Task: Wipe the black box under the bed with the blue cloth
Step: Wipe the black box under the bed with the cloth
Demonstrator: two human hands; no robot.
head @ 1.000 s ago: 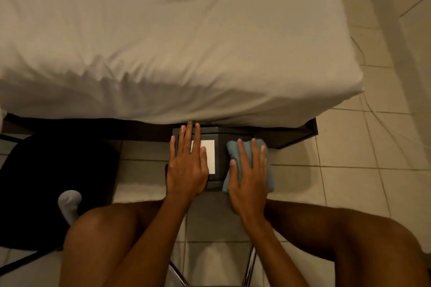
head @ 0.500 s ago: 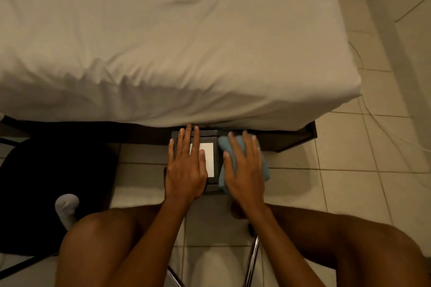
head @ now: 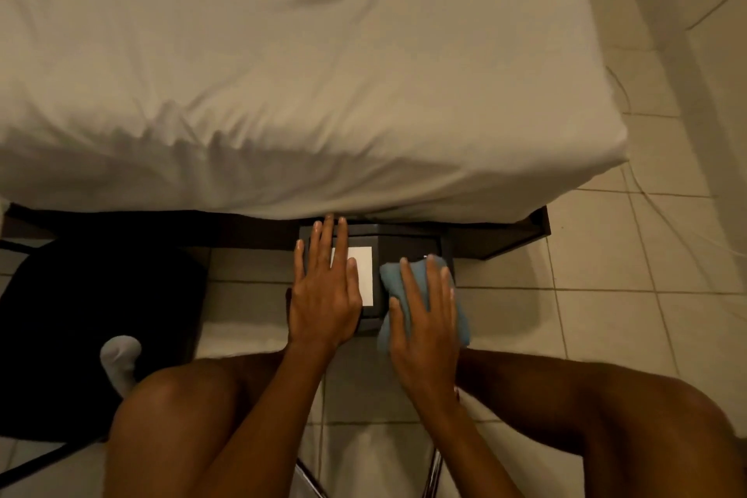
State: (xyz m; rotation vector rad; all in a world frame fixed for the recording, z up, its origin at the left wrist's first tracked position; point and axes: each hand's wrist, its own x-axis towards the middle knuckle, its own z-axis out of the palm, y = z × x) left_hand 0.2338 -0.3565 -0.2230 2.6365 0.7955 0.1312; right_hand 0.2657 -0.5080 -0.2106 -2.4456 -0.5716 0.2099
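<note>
The black box [head: 408,247] with a white label [head: 361,275] sticks out from under the bed, on the tiled floor. My left hand [head: 323,295] lies flat on the box's left part, fingers spread, covering part of the label. My right hand [head: 426,315] presses the blue cloth [head: 394,275] onto the box's right near corner; the cloth bunches under the palm and hangs over the box's front edge. The far end of the box is hidden beneath the mattress.
A bed with a white sheet [head: 303,73] fills the upper view, on a dark frame [head: 505,234]. A black chair seat [head: 81,336] with a white sock [head: 119,360] stands at the left. My bare knees and chrome chair legs [head: 432,469] are below. A thin cable [head: 655,214] runs along the right floor.
My right hand has slid the blue cloth back toward me and slightly right, along the box's right side. The left hand has stayed flat on the box.
</note>
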